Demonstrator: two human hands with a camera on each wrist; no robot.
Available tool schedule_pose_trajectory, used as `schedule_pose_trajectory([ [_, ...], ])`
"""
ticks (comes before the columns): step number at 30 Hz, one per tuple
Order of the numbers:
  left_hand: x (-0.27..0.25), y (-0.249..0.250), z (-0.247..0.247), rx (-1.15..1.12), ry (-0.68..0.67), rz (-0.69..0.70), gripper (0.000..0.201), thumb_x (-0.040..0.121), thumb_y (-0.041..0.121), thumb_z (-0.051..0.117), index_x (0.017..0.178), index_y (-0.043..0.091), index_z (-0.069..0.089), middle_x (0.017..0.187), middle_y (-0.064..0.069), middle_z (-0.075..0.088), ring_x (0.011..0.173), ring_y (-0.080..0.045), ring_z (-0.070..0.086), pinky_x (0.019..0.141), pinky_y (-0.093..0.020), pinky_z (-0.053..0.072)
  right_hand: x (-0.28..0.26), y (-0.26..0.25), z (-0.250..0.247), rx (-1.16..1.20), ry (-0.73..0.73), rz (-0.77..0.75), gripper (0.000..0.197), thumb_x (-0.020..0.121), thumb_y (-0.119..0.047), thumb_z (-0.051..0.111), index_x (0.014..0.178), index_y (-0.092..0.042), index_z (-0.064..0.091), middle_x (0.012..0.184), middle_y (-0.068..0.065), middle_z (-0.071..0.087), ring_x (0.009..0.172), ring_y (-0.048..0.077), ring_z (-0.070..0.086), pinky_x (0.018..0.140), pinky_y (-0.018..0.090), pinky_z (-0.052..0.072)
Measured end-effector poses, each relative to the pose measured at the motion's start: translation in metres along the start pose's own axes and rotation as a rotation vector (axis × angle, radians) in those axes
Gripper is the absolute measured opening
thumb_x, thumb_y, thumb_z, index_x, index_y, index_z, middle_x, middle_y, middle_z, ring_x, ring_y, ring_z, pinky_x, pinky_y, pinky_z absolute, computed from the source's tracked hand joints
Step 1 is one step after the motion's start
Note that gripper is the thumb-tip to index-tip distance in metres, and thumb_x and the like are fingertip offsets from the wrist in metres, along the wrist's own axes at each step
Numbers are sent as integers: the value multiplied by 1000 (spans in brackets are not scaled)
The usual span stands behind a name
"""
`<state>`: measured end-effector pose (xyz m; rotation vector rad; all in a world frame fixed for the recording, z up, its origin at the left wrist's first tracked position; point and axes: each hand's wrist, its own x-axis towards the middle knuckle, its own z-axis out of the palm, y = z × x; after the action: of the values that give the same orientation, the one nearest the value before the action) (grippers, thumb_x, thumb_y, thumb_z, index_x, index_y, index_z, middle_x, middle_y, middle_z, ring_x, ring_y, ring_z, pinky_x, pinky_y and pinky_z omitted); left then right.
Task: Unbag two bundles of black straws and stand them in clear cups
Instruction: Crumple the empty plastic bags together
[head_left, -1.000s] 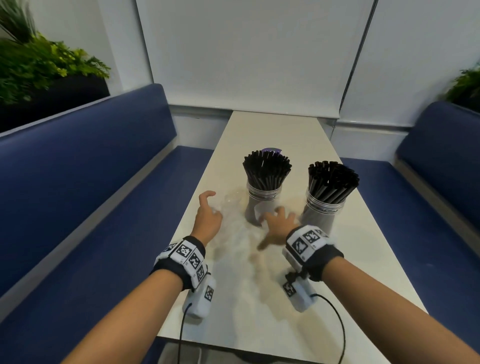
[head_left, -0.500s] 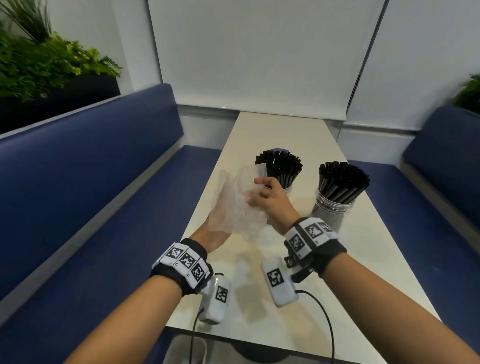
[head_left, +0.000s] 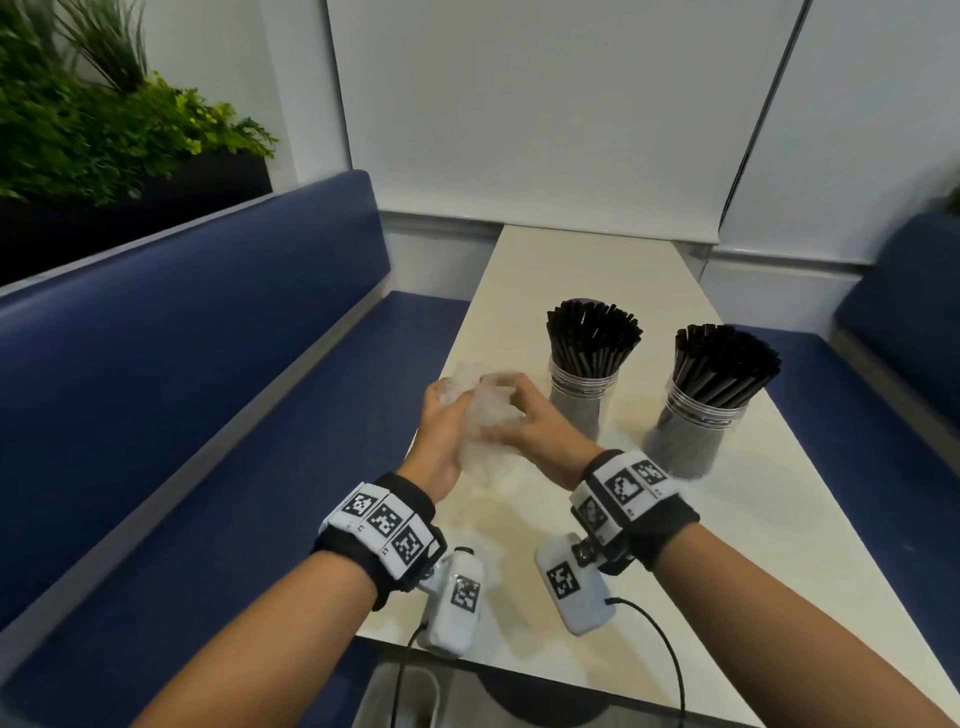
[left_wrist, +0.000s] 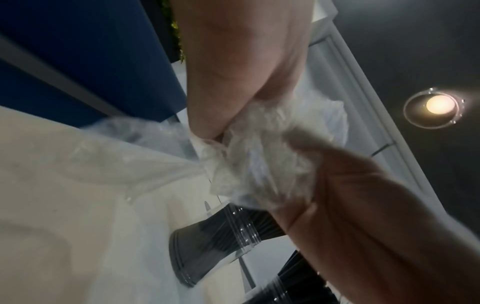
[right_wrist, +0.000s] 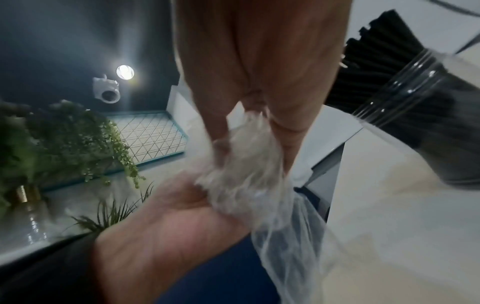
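Note:
Two clear cups stand on the white table (head_left: 779, 545), each packed with upright black straws: the left cup (head_left: 582, 395) with its straws (head_left: 592, 335), the right cup (head_left: 691, 431) with its straws (head_left: 722, 364). Just left of the cups, above the table, both hands squeeze a crumpled clear plastic bag (head_left: 483, 410) between them. My left hand (head_left: 441, 421) cups it from the left, my right hand (head_left: 524, 421) grips it from the right. In the left wrist view the bag (left_wrist: 259, 156) is bunched in the fingers; in the right wrist view the bag (right_wrist: 241, 164) trails a loose tail downward.
Blue padded benches (head_left: 208, 364) run along both sides of the narrow table. A planter with green foliage (head_left: 93, 119) sits behind the left bench. White wall panels close off the table's far end.
The hands lifted the clear bag off the table, held it spread open, and have now pressed it together into a wad between them. The cups and straws have not moved.

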<state>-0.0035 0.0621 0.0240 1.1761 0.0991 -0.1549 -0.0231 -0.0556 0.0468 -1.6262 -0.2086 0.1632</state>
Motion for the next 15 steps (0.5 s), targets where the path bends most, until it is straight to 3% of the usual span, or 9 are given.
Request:
schedule_pose_trajectory([
  [3, -5, 1, -8, -29, -54, 64, 35, 93, 18, 51, 126, 7, 48, 115, -16, 61, 96, -26, 60, 82, -42, 50, 5, 5, 5, -15, 213, -70, 31, 78, 13, 53, 93, -14, 52, 89, 8, 58, 80, 21, 57, 69, 26, 52],
  [5, -8, 2, -16, -43, -45, 103, 31, 95, 20, 48, 121, 5, 53, 115, -10, 60, 102, -22, 56, 94, -40, 43, 5, 1, 4, 86, 274, -62, 31, 79, 14, 49, 91, -14, 50, 81, 7, 60, 70, 19, 59, 60, 22, 51],
  [7, -10, 2, -27, -88, -24, 70, 27, 94, 25, 48, 115, 9, 55, 116, -6, 59, 103, -19, 53, 95, -35, 39, 6, -3, 7, 245, 245, -45, 30, 81, 13, 47, 92, -15, 47, 81, 8, 61, 63, 16, 62, 54, 23, 53],
  [11, -17, 0, -38, -231, -173, -147, 49, 93, 40, 47, 130, 8, 51, 122, -11, 58, 110, -23, 53, 100, -37, 42, 8, -9, 20, 449, 156, -2, 25, 86, 5, 45, 99, -16, 43, 89, 6, 62, 67, 14, 64, 51, 23, 53],
  [15, -30, 0, -33, -371, -299, -195, 49, 87, 37, 49, 125, 6, 53, 119, -13, 61, 105, -25, 58, 103, -42, 39, 9, -2, 24, 298, 113, -9, 20, 82, -6, 52, 94, -21, 47, 88, 5, 60, 64, 14, 60, 45, 21, 48],
])
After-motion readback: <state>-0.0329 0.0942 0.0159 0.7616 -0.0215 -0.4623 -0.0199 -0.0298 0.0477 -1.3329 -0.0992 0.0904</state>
